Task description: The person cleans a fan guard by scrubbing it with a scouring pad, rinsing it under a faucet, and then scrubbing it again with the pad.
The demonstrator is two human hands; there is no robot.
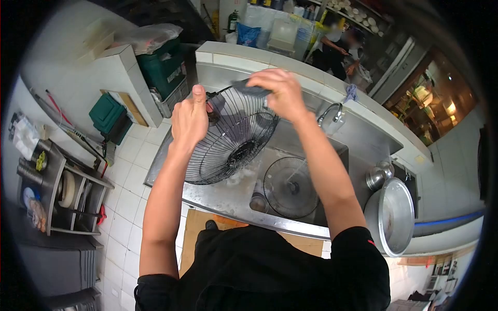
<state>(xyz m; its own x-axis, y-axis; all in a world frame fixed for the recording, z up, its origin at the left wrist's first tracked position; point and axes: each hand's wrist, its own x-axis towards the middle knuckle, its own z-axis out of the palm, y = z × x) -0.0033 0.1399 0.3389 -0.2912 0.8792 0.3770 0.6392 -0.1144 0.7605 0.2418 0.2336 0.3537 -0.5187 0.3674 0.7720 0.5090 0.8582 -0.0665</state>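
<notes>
My left hand [190, 118] grips the rim of a black wire fan guard [233, 137], holding it tilted over a steel sink [218, 199]. My right hand [277, 92] presses a dark sponge or cloth [250, 88] against the guard's top edge. A second round fan guard [290, 186] lies in the sink basin. Water runs from the faucet [332, 111] down onto it. Soapy foam sits on the sink's left part.
A large steel basin [394, 217] and a small steel pot [376, 176] stand to the right of the sink. Green crates [163, 67] and a green box [106, 111] are at the left. A metal rack [62, 192] stands on the tiled floor. Another person [337, 49] works behind the wall.
</notes>
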